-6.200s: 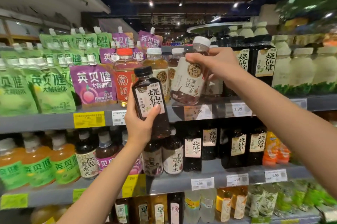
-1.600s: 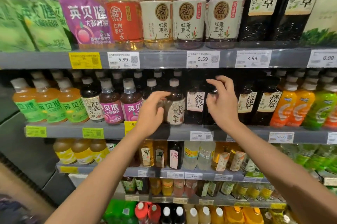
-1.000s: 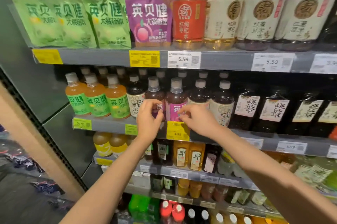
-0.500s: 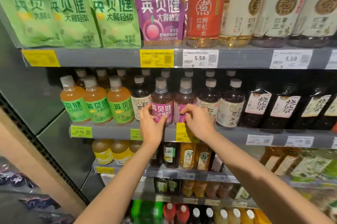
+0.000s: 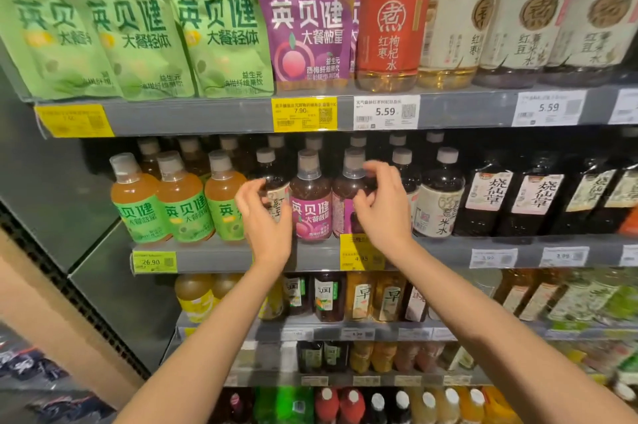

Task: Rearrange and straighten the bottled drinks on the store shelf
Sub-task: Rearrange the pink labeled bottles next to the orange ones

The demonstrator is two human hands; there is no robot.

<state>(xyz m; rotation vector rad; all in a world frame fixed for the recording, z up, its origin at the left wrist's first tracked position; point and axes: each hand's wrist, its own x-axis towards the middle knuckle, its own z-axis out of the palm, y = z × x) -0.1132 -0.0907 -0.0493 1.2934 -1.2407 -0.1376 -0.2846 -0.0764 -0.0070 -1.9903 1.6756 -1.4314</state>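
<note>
1. Two hands are up at the middle shelf (image 5: 221, 256), near the centre of the frame, one on each side of a pink-labelled bottle (image 5: 310, 197) that stands upright at the shelf's front edge.
2. My left hand (image 5: 266, 216) is just left of that bottle, fingers curled in front of a dark bottle with a white label (image 5: 274, 182); I cannot tell whether they actually grip it.
3. My right hand (image 5: 381, 207) is just right of centre, with fingers and thumb curved around a second pink-labelled bottle (image 5: 348, 189). They look slightly apart from it, and the blur stops me from saying if they touch.
4. Left of the hands stand three orange bottles with green labels (image 5: 179, 195), side by side and upright.
5. Right of the hands are a dark bottle with a cream label (image 5: 438, 195), then black bottles (image 5: 511, 195).
6. On the upper shelf, green pouches (image 5: 138, 40) fill the upper left of the frame, and a red-labelled bottle (image 5: 392, 26) stands at top centre.
</note>
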